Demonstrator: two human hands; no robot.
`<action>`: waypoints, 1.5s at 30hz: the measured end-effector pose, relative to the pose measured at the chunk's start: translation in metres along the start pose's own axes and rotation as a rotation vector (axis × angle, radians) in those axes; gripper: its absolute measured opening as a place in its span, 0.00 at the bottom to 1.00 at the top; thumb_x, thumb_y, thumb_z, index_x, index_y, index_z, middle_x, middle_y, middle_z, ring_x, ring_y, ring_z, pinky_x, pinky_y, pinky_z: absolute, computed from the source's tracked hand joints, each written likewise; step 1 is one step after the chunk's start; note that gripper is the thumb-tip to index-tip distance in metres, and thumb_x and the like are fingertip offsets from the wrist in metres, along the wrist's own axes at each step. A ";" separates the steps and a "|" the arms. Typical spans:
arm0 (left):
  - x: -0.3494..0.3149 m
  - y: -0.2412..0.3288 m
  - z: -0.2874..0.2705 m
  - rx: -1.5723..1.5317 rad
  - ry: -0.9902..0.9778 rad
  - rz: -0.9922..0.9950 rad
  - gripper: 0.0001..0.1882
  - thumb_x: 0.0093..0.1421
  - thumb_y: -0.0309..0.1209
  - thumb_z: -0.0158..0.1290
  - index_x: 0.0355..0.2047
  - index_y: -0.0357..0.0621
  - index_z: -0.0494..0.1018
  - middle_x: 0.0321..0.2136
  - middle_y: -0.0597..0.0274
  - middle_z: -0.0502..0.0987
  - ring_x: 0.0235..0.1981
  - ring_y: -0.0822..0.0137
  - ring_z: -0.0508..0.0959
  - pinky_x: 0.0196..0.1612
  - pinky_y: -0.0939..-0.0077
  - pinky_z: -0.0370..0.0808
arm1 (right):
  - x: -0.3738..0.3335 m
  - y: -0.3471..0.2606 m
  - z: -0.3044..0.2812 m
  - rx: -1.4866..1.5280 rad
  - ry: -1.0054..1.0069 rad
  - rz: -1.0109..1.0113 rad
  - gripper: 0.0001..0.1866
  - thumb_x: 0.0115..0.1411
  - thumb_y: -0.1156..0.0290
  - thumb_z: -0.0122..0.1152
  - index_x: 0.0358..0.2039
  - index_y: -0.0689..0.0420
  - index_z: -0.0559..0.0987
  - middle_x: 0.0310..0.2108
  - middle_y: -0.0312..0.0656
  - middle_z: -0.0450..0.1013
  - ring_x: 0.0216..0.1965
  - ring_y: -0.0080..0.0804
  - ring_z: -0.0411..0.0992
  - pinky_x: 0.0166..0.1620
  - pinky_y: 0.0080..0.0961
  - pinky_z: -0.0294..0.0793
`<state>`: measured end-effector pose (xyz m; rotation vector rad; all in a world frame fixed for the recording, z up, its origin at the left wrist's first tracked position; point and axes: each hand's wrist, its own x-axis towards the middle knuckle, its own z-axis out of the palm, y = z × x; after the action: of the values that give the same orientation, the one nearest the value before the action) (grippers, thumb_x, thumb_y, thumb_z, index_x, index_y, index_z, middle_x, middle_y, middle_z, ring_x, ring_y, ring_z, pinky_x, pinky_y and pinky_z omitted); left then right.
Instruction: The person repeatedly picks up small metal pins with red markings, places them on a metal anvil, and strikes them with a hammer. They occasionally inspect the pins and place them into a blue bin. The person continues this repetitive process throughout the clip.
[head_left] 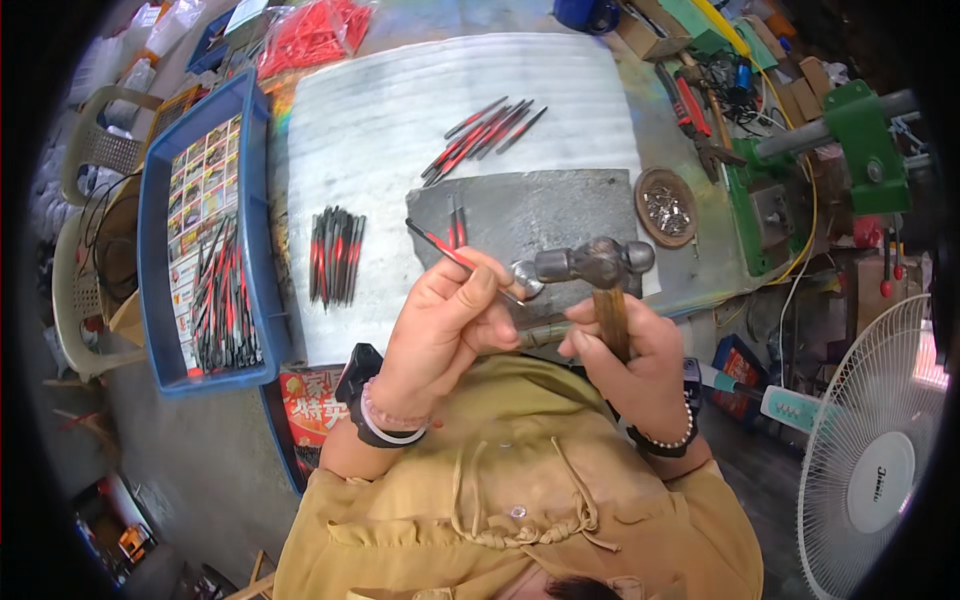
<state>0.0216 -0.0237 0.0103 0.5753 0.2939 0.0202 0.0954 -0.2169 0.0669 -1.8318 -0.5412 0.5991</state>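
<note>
First, by the table's (648, 120) left edge, a blue crate (265, 250) holds a heap of red-and-black rods (230, 310). Next, nearer the middle, a neat bundle of similar rods (338, 258) lies on a white sheet (370, 150). Your left hand (450, 325) is near the table's front edge, thumb and forefinger pinched on a single rod (436, 242), the other fingers loosely curled. That rod slants over the slab's front left corner, one end jutting past your fingertips toward the hammer. Two rods (455, 222) lie on the dark slab (570, 205); a loose group (483, 138) lies beyond it, toward the table's far edge. Your right hand (640, 365) is closed around the handle of a hammer (600, 262), high up near the head, its face turned left. For clean blows, you would probably do well to seat the rod's end firmly on the slab, keep your fingertips clear, and tap lightly. Rightmost come a bowl (642, 202) of small metal pieces and, at the table's right edge, a green vise (745, 225).
</note>
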 end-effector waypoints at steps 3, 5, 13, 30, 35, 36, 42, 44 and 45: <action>-0.009 0.002 0.000 -0.085 -0.043 0.018 0.10 0.68 0.34 0.49 0.42 0.38 0.70 0.37 0.55 0.77 0.26 0.71 0.80 0.31 0.79 0.82 | 0.012 0.012 0.018 0.119 -0.059 -0.034 0.08 0.59 0.80 0.57 0.40 0.65 0.76 0.28 0.39 0.77 0.29 0.20 0.76 0.34 0.17 0.75; -0.014 0.001 0.003 -0.094 -0.030 0.039 0.10 0.68 0.34 0.48 0.42 0.38 0.70 0.38 0.54 0.77 0.26 0.71 0.80 0.31 0.79 0.81 | 0.018 0.012 0.026 0.147 -0.067 -0.073 0.09 0.58 0.77 0.60 0.40 0.64 0.76 0.25 0.38 0.79 0.26 0.18 0.76 0.30 0.19 0.74; -0.024 0.000 0.012 0.036 -0.005 0.147 0.08 0.69 0.30 0.47 0.42 0.37 0.69 0.36 0.54 0.77 0.28 0.70 0.80 0.33 0.78 0.80 | 0.018 -0.001 0.033 0.430 -0.139 0.080 0.02 0.61 0.81 0.53 0.34 0.64 0.73 0.23 0.38 0.73 0.15 0.12 0.61 0.17 0.13 0.58; -0.019 -0.006 0.013 0.007 -0.044 0.037 0.08 0.69 0.33 0.47 0.40 0.40 0.69 0.35 0.52 0.79 0.24 0.72 0.79 0.29 0.81 0.78 | 0.017 0.035 0.017 0.342 0.154 0.070 0.02 0.64 0.78 0.51 0.36 0.63 0.72 0.20 0.39 0.71 0.11 0.13 0.58 0.14 0.13 0.54; -0.020 -0.004 0.016 0.175 0.029 0.028 0.10 0.68 0.35 0.49 0.38 0.40 0.69 0.31 0.51 0.78 0.18 0.73 0.75 0.22 0.85 0.72 | 0.022 0.054 0.017 0.227 0.242 0.016 0.04 0.63 0.74 0.57 0.35 0.62 0.76 0.20 0.32 0.72 0.22 0.14 0.67 0.26 0.16 0.66; -0.021 -0.003 0.016 0.191 0.034 0.026 0.10 0.68 0.35 0.50 0.38 0.39 0.69 0.31 0.52 0.78 0.17 0.74 0.75 0.22 0.86 0.71 | 0.024 0.056 0.016 0.203 0.247 0.006 0.04 0.63 0.75 0.56 0.36 0.62 0.76 0.20 0.32 0.72 0.21 0.14 0.67 0.25 0.15 0.66; -0.020 0.004 0.011 0.194 0.019 -0.037 0.11 0.67 0.36 0.52 0.37 0.40 0.70 0.27 0.57 0.78 0.15 0.78 0.71 0.20 0.86 0.70 | 0.043 0.069 0.013 0.245 0.253 0.026 0.05 0.65 0.74 0.54 0.39 0.61 0.75 0.22 0.34 0.72 0.16 0.10 0.60 0.19 0.12 0.58; -0.018 0.005 0.008 0.169 0.019 -0.049 0.11 0.66 0.36 0.53 0.37 0.40 0.70 0.27 0.58 0.77 0.15 0.79 0.71 0.19 0.86 0.69 | 0.046 0.071 0.013 0.281 0.235 0.041 0.05 0.65 0.74 0.54 0.39 0.61 0.75 0.22 0.33 0.72 0.16 0.11 0.61 0.19 0.12 0.58; -0.018 0.006 0.007 0.157 0.016 -0.055 0.12 0.66 0.36 0.53 0.38 0.39 0.70 0.26 0.58 0.77 0.15 0.79 0.71 0.19 0.86 0.69 | 0.047 0.071 0.013 0.299 0.228 0.049 0.05 0.65 0.74 0.54 0.39 0.61 0.75 0.22 0.33 0.72 0.17 0.11 0.61 0.19 0.12 0.58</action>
<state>0.0066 -0.0244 0.0235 0.7231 0.3289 -0.0518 0.1286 -0.2007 -0.0107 -1.6054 -0.2401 0.4672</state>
